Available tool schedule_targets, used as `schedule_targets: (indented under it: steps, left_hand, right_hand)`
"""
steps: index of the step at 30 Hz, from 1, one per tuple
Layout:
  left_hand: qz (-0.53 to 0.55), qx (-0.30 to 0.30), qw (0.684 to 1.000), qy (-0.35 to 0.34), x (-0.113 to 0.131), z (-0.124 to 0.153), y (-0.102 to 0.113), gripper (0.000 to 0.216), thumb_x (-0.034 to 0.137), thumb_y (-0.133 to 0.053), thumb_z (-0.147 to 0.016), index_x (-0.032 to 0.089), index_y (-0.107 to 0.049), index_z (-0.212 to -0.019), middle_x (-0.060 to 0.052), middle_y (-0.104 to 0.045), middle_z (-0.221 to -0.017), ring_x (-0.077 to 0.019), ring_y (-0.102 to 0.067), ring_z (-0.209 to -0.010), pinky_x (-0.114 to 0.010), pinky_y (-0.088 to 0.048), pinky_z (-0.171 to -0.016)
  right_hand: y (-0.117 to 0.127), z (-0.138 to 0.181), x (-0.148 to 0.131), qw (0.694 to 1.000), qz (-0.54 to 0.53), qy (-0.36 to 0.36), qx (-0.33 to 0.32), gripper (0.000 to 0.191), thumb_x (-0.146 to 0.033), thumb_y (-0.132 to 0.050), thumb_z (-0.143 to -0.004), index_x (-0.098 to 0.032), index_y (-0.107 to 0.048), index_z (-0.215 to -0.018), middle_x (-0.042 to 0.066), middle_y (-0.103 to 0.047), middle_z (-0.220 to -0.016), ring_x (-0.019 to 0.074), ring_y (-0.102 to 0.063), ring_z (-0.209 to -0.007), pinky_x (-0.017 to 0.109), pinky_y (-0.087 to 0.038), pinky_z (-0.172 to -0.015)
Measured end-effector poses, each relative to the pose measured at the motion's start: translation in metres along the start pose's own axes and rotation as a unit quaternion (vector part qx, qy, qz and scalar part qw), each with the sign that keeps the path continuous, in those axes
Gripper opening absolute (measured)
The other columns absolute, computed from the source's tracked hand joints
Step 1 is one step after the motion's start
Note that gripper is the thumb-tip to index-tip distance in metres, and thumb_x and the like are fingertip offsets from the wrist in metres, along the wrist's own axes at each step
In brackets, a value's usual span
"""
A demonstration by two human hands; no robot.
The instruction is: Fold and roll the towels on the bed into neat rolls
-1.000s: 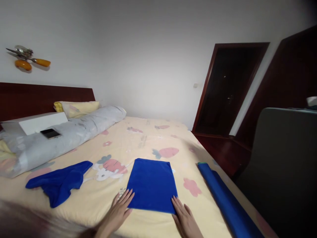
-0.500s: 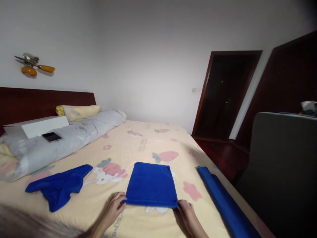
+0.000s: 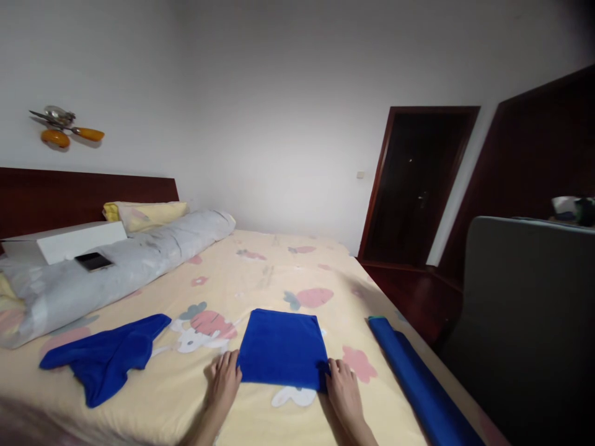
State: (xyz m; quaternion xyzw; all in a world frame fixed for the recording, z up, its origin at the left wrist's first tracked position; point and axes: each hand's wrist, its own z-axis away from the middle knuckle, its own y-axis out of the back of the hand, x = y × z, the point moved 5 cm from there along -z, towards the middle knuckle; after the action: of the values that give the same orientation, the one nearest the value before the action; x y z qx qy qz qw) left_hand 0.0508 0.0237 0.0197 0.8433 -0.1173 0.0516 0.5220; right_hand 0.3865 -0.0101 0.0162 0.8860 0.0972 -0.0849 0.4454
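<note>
- Half a second ago the near edge of the blue cloth (image 3: 281,347) was a narrow turned-up strip; now it lies flatter between the two hands, suggesting the fold is settling.
- The left grip (image 3: 226,373) grasps the cloth's left side near its front corner; the right grip (image 3: 341,381) pinches the opposite corner, slightly bunched.
- Left of the left grip, apart: a crumpled blue cloth (image 3: 111,359).
- Right of the right grip, apart: a blue roll (image 3: 413,378) on the bed (image 3: 264,285); neither appears to obstruct.
- Beyond the left grip: phone (image 3: 93,261), white box (image 3: 86,240).
</note>
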Motion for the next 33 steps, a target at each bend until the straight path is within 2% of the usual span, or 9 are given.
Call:
schedule_targets:
  steps: [3,6,9,11,14,19,23,29,33]
  left_hand:
    - [-0.005,-0.018,0.997,-0.077,0.033,0.012,-0.016,0.06,-0.001,-0.034,-0.081,0.022,-0.055,-0.132,-0.007,-0.057,-0.139,-0.0201,-0.051,-0.127,-0.039,-0.035,-0.108]
    - [0.022,-0.07,0.975,-0.208,0.08,0.029,-0.034,0.072,0.005,-0.037,-0.081,0.025,-0.03,-0.15,-0.002,-0.036,-0.155,-0.0182,-0.033,-0.142,-0.037,-0.029,-0.116]
    - [0.021,-0.1,0.964,-0.247,0.101,0.039,-0.044,0.074,0.012,-0.038,-0.085,0.023,-0.012,-0.154,-0.003,-0.024,-0.159,-0.0207,-0.023,-0.146,-0.044,-0.025,-0.118]
    - [0.014,-0.103,0.966,-0.237,0.094,0.039,-0.043,0.071,0.016,-0.037,-0.09,0.027,-0.008,-0.154,-0.003,-0.02,-0.16,-0.0227,-0.022,-0.146,-0.048,-0.025,-0.118]
    - [0.008,-0.113,0.97,-0.217,0.065,0.034,-0.034,0.066,0.021,-0.035,-0.095,0.033,-0.008,-0.153,0.0,-0.018,-0.16,-0.0229,-0.023,-0.146,-0.049,-0.026,-0.117]
    - [0.04,-0.157,0.964,-0.212,0.016,0.025,-0.016,0.06,0.028,-0.033,-0.098,0.038,-0.009,-0.152,0.001,-0.025,-0.158,-0.0208,-0.027,-0.145,-0.053,-0.023,-0.116]
    - [0.083,-0.178,0.956,-0.216,-0.008,0.018,-0.011,0.057,0.023,-0.037,-0.096,0.038,-0.024,-0.15,-0.001,-0.035,-0.154,-0.0204,-0.035,-0.141,-0.054,-0.03,-0.113]
    - [0.083,-0.103,0.965,-0.227,-0.02,0.005,-0.013,0.061,0.004,-0.039,-0.082,0.028,-0.05,-0.136,-0.004,-0.056,-0.14,-0.0169,-0.052,-0.128,-0.039,-0.043,-0.102]
    - [0.051,-0.031,0.971,-0.233,-0.012,0.002,-0.006,0.057,0.001,-0.043,-0.076,0.026,-0.06,-0.124,-0.005,-0.061,-0.135,-0.0204,-0.054,-0.124,-0.042,-0.041,-0.102]
  right_hand:
    - [-0.008,0.009,-0.038,0.996,-0.021,0.083,0.018,0.043,-0.018,-0.051,-0.078,-0.015,-0.059,-0.12,0.015,-0.065,-0.119,0.0273,-0.06,-0.108,0.041,-0.046,-0.095]
    - [-0.028,0.022,-0.083,0.983,-0.065,0.171,-0.021,0.053,-0.021,-0.048,-0.085,-0.016,-0.048,-0.138,0.013,-0.056,-0.137,0.0277,-0.052,-0.126,0.044,-0.042,-0.103]
    - [-0.042,0.031,-0.102,0.976,-0.082,0.195,-0.052,0.056,-0.022,-0.04,-0.094,-0.021,-0.032,-0.149,0.01,-0.045,-0.147,0.0259,-0.042,-0.136,0.045,-0.04,-0.107]
    - [-0.044,0.034,-0.098,0.975,-0.084,0.192,-0.073,0.058,-0.03,-0.04,-0.096,-0.024,-0.024,-0.151,0.007,-0.04,-0.15,0.0257,-0.039,-0.137,0.046,-0.04,-0.108]
    - [-0.039,0.035,-0.074,0.977,-0.073,0.171,-0.102,0.058,-0.038,-0.039,-0.098,-0.028,-0.02,-0.151,0.004,-0.037,-0.152,0.0257,-0.038,-0.138,0.048,-0.039,-0.109]
    - [-0.026,0.035,-0.028,0.982,-0.047,0.124,-0.137,0.05,-0.034,-0.034,-0.099,-0.024,-0.034,-0.148,0.007,-0.039,-0.15,0.0253,-0.038,-0.138,0.049,-0.038,-0.11]
    - [-0.019,0.034,-0.001,0.983,-0.046,0.099,-0.148,0.047,-0.028,-0.035,-0.097,-0.02,-0.045,-0.142,0.01,-0.044,-0.147,0.0262,-0.042,-0.136,0.048,-0.042,-0.107]
    - [-0.011,0.024,0.009,0.982,-0.069,0.134,-0.111,0.041,-0.019,-0.04,-0.093,-0.018,-0.057,-0.131,0.012,-0.06,-0.133,0.0252,-0.055,-0.124,0.041,-0.048,-0.098]
    - [0.0,0.015,-0.001,0.984,-0.029,0.17,-0.046,0.036,-0.011,-0.044,-0.087,-0.015,-0.063,-0.118,0.013,-0.067,-0.122,0.0269,-0.061,-0.114,0.043,-0.048,-0.093]
